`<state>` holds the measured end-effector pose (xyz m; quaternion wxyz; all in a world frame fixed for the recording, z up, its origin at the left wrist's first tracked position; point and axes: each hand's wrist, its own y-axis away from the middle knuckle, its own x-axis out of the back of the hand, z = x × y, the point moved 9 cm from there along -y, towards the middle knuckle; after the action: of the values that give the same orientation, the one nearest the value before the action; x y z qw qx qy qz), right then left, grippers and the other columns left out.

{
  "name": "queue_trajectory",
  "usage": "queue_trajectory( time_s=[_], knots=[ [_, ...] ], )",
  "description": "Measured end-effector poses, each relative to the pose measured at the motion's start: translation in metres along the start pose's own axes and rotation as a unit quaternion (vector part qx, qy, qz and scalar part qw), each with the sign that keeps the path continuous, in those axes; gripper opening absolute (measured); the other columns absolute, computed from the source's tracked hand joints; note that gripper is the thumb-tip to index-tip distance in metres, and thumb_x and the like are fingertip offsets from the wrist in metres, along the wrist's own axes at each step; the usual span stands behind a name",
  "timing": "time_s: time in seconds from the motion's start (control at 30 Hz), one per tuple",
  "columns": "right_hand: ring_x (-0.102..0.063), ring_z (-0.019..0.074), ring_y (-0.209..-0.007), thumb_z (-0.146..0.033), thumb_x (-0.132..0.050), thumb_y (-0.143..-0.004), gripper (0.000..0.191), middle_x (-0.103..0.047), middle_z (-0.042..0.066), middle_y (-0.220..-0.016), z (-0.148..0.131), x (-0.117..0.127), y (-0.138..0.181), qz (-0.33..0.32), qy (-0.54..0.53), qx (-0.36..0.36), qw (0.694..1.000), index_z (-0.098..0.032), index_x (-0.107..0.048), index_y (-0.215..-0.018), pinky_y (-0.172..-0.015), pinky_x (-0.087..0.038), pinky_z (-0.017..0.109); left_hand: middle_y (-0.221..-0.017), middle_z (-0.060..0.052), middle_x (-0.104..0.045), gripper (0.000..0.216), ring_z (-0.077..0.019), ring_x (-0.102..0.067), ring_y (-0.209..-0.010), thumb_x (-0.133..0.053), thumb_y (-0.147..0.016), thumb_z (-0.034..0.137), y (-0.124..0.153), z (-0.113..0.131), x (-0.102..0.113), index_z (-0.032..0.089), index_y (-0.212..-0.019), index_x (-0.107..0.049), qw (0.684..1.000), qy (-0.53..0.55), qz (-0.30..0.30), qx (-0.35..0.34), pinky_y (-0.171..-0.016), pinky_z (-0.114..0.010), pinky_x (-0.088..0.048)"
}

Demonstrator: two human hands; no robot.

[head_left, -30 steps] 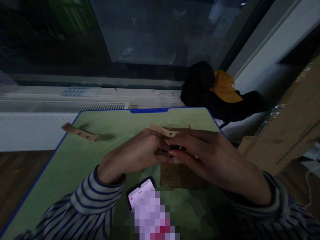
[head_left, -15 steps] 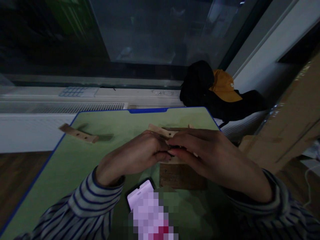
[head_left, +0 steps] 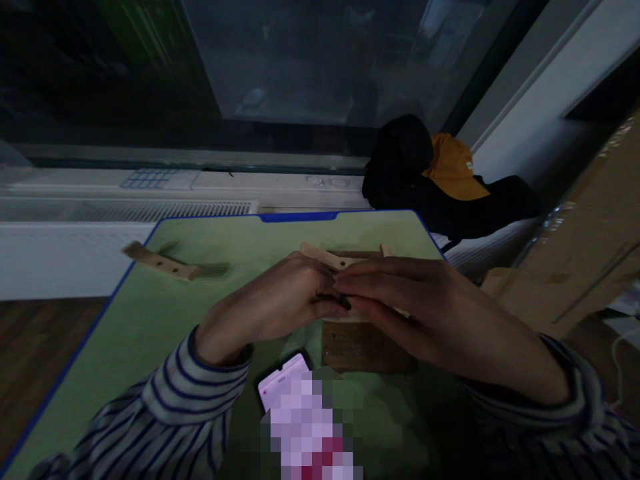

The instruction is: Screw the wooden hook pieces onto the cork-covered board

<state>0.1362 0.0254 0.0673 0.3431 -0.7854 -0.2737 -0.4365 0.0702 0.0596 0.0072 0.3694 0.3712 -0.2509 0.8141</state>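
Nearest is a phone [head_left: 286, 383], flat and round-cornered, with a lit, glossy screen partly masked by coarse blocks. It lies on the bench [head_left: 240, 233], a smooth, matt green top with a narrow blue edge. Striped fabric sleeves [head_left: 183, 383] fold loosely at both wrists. Beyond the phone is a dark brown wooden block [head_left: 367, 348], flat-faced and straight-edged, with a mottled surface.

The left hand [head_left: 287, 297] and the right hand [head_left: 423, 303] meet above the pale wooden parts [head_left: 324, 257]. Left grip: thumb and forefinger pinched on a small dark piece [head_left: 345, 302], mostly hidden. Right grip: thumb and fingers slightly parted, tips close to the left fingertips; whether it holds anything cannot be told.

The pale wooden parts are under and behind the hands: smooth, light-toned, one gently curved with a round hole. Left of these, a loose wooden strip [head_left: 160, 262], equally pale, curved and two-holed, overlaps the blue edge.

Farther: a white metal radiator [head_left: 75, 260], a yellow-orange fabric cap [head_left: 453, 167] against black fabric, and a dark glass window [head_left: 290, 67].
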Motion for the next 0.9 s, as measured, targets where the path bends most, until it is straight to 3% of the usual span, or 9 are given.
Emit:
queue_trajectory(
  time_s=[0.17,0.37,0.47,0.63,0.9],
  knots=[
    [-0.065,0.0173,-0.094,-0.031,-0.049,-0.094,0.023,-0.068,0.006,-0.106,0.003,0.000,-0.002,0.003,0.055,-0.013,0.998,-0.019,-0.060,-0.110,-0.080,-0.050,0.030,-0.093,-0.003,-0.071,0.022,-0.0160,-0.063,-0.092,-0.051,-0.092,0.029,0.000,0.005,-0.003,0.018,-0.089,-0.069,1.000,0.008,-0.026,-0.010,-0.085,-0.027,-0.044],
    [-0.064,0.0175,-0.087,-0.030,-0.049,-0.093,0.022,-0.068,0.006,-0.100,0.005,0.002,-0.003,0.006,0.083,-0.028,0.996,-0.018,-0.059,-0.109,-0.073,-0.049,0.030,-0.085,0.000,-0.071,0.016,-0.0143,-0.064,-0.083,-0.057,-0.089,0.027,0.001,0.008,0.003,0.019,-0.083,-0.070,1.000,-0.005,-0.004,-0.004,-0.074,-0.024,-0.045],
    [-0.064,0.0163,-0.088,-0.029,-0.050,-0.093,0.021,-0.068,0.004,-0.099,0.003,0.002,-0.002,0.006,0.072,-0.025,0.997,-0.019,-0.059,-0.109,-0.074,-0.049,0.029,-0.086,-0.002,-0.070,0.020,-0.0159,-0.063,-0.084,-0.060,-0.087,0.033,0.000,0.006,0.005,0.017,-0.080,-0.069,1.000,-0.019,0.016,0.006,-0.077,-0.026,-0.045],
    [-0.061,0.0157,-0.104,-0.022,-0.050,-0.092,0.026,-0.064,0.005,-0.118,-0.003,0.000,0.000,0.000,0.038,0.008,0.999,-0.020,-0.056,-0.118,-0.087,-0.048,0.029,-0.097,-0.001,-0.070,0.017,-0.0167,-0.062,-0.098,-0.058,-0.088,0.034,-0.002,0.009,0.005,0.020,-0.088,-0.068,0.999,0.014,0.025,-0.023,-0.088,-0.028,-0.044],
    [-0.063,0.0167,-0.083,-0.029,-0.051,-0.092,0.017,-0.066,0.004,-0.090,0.003,0.003,-0.002,0.008,0.104,-0.022,0.994,-0.018,-0.061,-0.101,-0.072,-0.048,0.029,-0.093,-0.002,-0.071,0.020,-0.0161,-0.064,-0.090,-0.050,-0.093,0.026,0.000,0.006,-0.003,0.018,-0.087,-0.067,1.000,0.006,-0.014,-0.003,-0.082,-0.027,-0.044]
  ],
)
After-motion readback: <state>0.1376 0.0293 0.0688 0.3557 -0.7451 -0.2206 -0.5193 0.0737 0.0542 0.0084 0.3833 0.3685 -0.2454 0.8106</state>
